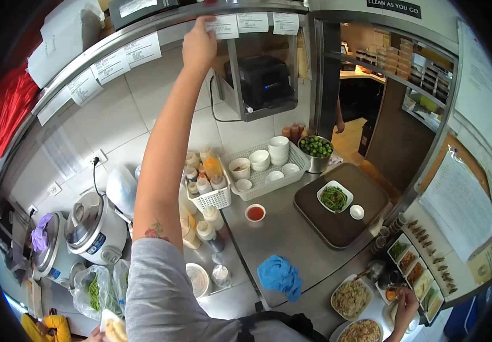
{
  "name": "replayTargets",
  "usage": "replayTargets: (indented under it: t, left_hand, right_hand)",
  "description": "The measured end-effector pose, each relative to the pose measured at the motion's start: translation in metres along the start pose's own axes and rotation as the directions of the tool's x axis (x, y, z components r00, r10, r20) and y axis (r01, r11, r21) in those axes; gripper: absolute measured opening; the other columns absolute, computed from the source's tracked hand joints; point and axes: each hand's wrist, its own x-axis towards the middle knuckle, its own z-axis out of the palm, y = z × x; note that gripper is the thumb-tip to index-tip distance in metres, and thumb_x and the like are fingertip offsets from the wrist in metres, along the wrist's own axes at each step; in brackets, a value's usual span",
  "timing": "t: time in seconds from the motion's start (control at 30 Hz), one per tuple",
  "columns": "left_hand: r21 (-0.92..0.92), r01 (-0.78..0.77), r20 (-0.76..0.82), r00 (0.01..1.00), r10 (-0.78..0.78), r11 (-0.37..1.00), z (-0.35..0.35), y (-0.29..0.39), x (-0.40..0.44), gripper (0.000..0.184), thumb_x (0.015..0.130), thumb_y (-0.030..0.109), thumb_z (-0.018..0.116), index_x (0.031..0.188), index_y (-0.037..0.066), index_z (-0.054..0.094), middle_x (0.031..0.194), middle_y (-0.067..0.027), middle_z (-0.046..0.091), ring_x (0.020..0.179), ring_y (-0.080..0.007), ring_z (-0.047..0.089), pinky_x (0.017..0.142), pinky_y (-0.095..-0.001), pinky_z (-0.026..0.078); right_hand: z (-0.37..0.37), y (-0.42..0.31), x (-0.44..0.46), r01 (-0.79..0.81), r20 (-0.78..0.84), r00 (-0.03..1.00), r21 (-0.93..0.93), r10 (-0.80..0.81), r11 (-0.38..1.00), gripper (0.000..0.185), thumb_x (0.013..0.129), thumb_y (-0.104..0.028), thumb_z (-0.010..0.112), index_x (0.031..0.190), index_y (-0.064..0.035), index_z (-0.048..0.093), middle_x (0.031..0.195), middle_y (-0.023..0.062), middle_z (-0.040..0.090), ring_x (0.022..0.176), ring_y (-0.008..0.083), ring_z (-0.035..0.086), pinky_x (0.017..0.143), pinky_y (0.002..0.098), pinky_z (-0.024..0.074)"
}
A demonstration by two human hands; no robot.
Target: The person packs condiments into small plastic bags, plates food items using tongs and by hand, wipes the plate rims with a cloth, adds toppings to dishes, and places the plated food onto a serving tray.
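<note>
My left hand (199, 44) is raised to the metal ticket rail (175, 35), fingers closed at the left edge of a printed order ticket (225, 27). A blurred red thing sits just above the fingers. At the lower right, my right hand (407, 306) has its fingers pinched together over a small dish with orange contents (391, 293). What it pinches is too small to make out. Beside it are a bowl of fried rice (350, 297) and a plate of noodles (361, 330).
Several more tickets (142, 49) hang leftward. On the steel counter are a blue cloth (280, 277), a red sauce bowl (255, 213), and a brown tray (320, 228) with greens (333, 198). Baskets of bottles (210, 199) and bowls (277, 188) line the wall. Another person's hand shows at lower left.
</note>
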Motion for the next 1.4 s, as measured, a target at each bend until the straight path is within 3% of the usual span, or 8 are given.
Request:
replayTargets:
  t: [0.4,0.63,0.77,0.87,1.1,1.17,1.33,1.4]
  left_hand:
    - [0.733,-0.121,-0.118,0.947,0.299,0.67,-0.064,-0.056,-0.062,0.084,0.087,0.055,0.051,0.146,0.002,0.023,0.155,-0.0118,0.019,0.142,-0.0323,0.016,0.112,-0.0569,0.007]
    - [0.791,-0.163,-0.079,0.929,0.362,0.59,-0.028,-0.037,-0.061,0.083,0.084,0.061,0.05,0.142,0.004,0.033,0.149,-0.0139,0.031,0.135,-0.0348,0.032,0.104,-0.0656,0.019]
    - [0.754,-0.083,0.106,0.994,0.004,0.652,-0.047,0.023,-0.063,0.085,0.087,0.047,0.055,0.148,0.003,0.015,0.155,-0.0166,0.015,0.143,-0.0327,0.012,0.114,-0.0555,0.001]
    - [0.84,-0.274,0.083,0.918,0.387,0.469,-0.03,-0.096,-0.028,0.085,0.085,0.073,0.03,0.124,0.002,0.054,0.121,-0.0195,0.059,0.11,-0.0432,0.056,0.09,-0.0643,0.039]
    - [-0.345,-0.257,0.053,0.955,0.292,0.903,-0.081,0.055,-0.201,0.053,0.088,0.039,0.06,0.128,0.004,0.055,0.119,-0.0167,0.062,0.104,-0.0262,0.062,0.092,-0.0359,0.046]
    - [-0.225,0.097,0.195,0.979,-0.053,0.969,-0.069,0.079,-0.305,0.044,0.089,0.031,0.06,0.122,0.003,0.057,0.114,-0.0158,0.063,0.099,-0.0219,0.062,0.083,-0.034,0.049]
    - [-0.534,0.565,0.804,0.57,0.17,0.628,-0.073,0.183,-0.506,0.032,0.092,0.029,0.055,0.11,0.003,0.059,0.1,-0.0141,0.063,0.09,-0.0203,0.061,0.078,-0.0316,0.048]
    - [-0.424,0.726,0.904,0.369,0.214,0.541,-0.095,0.189,-0.549,0.029,0.093,0.028,0.052,0.105,0.003,0.061,0.095,-0.0134,0.063,0.086,-0.0197,0.061,0.075,-0.0306,0.048]
  right_hand:
    - [0.049,-0.061,-0.02,0.201,0.005,0.979,0.067,-0.202,0.977,0.01,0.068,0.004,0.072,0.075,0.0011,0.065,0.069,0.0108,0.063,0.066,0.0206,0.06,0.072,0.0313,0.0473]
    - [0.08,-0.108,-0.032,0.345,0.035,0.936,0.088,-0.349,0.934,0.011,0.074,0.002,0.07,0.084,-0.0004,0.068,0.079,0.0111,0.067,0.07,0.0201,0.062,0.067,0.0292,0.0479]
    - [0.07,-0.102,-0.041,0.323,0.062,0.944,0.022,-0.324,0.946,0.006,0.079,-0.004,0.068,0.085,-0.0021,0.07,0.083,0.0104,0.069,0.077,0.0211,0.065,0.072,0.0312,0.0482]
    - [0.051,-0.056,-0.03,0.15,-0.062,0.987,0.029,-0.148,0.988,0.014,0.086,-0.015,0.066,0.088,-0.0017,0.07,0.079,0.008,0.068,0.072,0.0152,0.063,0.068,0.0274,0.0474]
    - [0.027,0.061,0.093,0.013,-0.145,0.988,-0.29,-0.058,0.957,0.023,0.09,-0.025,0.058,0.104,-0.0094,0.069,0.072,0.0129,0.066,0.063,0.0218,0.064,0.06,0.0335,0.0469]
    - [0.049,0.083,0.128,0.114,-0.021,0.991,-0.395,-0.133,0.912,0.027,0.09,-0.03,0.056,0.103,-0.0104,0.069,0.078,0.0157,0.067,0.07,0.0295,0.065,0.063,0.0389,0.0478]
    - [0.081,0.224,0.227,0.739,0.631,0.671,-0.612,-0.389,0.281,0.038,0.084,-0.035,0.06,0.115,-0.0131,0.063,0.11,0.018,0.064,0.084,0.0398,0.064,0.067,0.0476,0.0518]
    - [0.089,0.221,0.229,0.507,0.453,0.852,-0.582,-0.264,0.636,0.042,0.083,-0.032,0.06,0.119,-0.0117,0.061,0.112,0.0201,0.063,0.091,0.0387,0.064,0.073,0.0471,0.0513]
